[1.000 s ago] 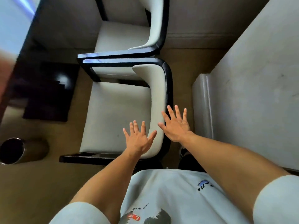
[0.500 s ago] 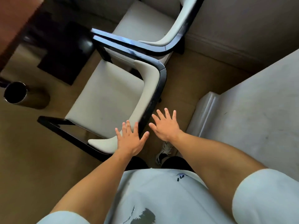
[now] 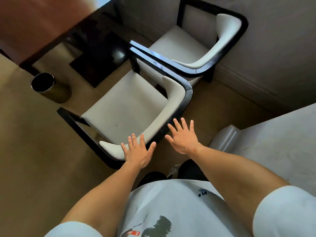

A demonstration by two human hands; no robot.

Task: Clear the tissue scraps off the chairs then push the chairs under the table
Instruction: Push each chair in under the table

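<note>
Both hands flat – L hand [image 3: 138,153], R hand [image 3: 183,138] – behind near chair [image 3: 126,110]

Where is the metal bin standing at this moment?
In the head view the bin stands on the floor at the left, beside the table edge and left of the near chair.

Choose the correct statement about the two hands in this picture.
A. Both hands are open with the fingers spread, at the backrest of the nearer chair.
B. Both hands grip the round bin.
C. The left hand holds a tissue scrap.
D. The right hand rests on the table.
A. The left hand and the right hand are both open and empty, fingers spread, at the curved backrest of the nearer chair.
</note>
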